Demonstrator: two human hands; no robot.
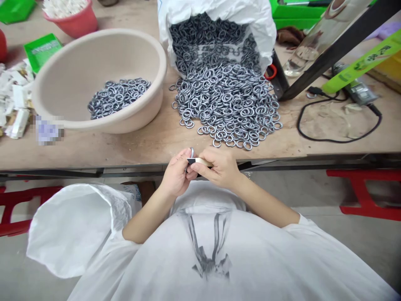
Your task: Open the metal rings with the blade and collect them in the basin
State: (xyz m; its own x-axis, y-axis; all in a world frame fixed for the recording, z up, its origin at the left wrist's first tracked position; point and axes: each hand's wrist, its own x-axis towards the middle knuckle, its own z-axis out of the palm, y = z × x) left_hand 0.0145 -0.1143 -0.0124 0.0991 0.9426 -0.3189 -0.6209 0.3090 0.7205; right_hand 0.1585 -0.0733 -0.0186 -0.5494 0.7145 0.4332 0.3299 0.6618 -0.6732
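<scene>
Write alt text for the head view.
The left hand holds a grey ring, and the right hand holds a dark-tipped tool close to it. Beyond them on a table, a ring pile spills from a white bag, with more rings in a basin to its left.

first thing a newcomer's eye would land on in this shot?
Probably the big heap of grey rings spilling from the white sack onto the table, just beyond the hands. Next, the wide beige bowl to its left, with a smaller pile of rings inside. Then, at the table's near edge, the left hand with one ring and the right hand gripping a small dark-tipped tool.
</scene>
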